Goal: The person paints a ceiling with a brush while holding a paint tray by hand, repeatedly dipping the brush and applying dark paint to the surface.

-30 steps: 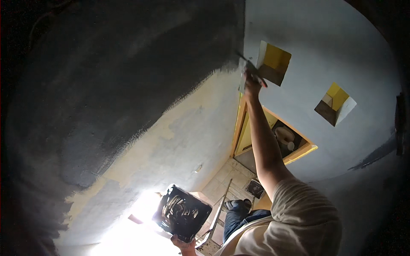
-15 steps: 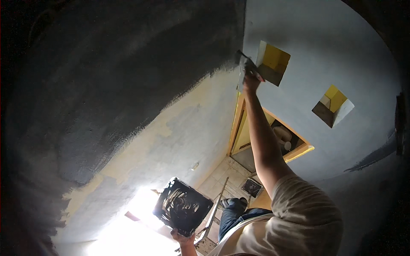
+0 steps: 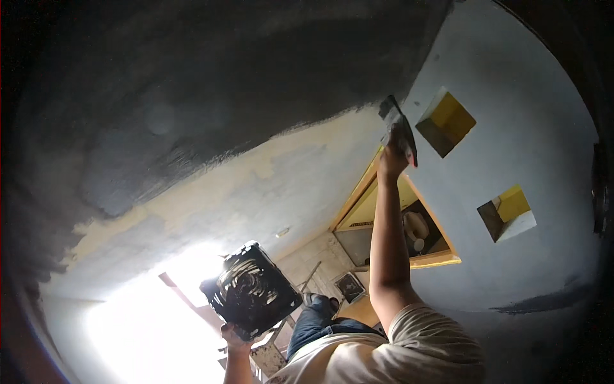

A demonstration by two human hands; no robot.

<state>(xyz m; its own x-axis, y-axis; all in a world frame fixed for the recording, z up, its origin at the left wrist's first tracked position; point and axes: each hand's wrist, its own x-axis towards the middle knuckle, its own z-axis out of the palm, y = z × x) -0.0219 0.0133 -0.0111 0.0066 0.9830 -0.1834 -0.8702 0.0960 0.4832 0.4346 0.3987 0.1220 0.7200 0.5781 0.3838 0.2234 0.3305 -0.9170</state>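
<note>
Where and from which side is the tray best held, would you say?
I'd grip the tray by its rim near the lower corner, from the person's side, where the left hand holds it: its broad inside is smeared with dark paint.

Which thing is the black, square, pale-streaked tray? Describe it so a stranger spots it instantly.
Find the broad white glare at lower left. At its right edge, the bare left hand holds up the black, square tray. Its pale, swirling streaks set it apart from the smaller, dark, square object farther right.
</note>
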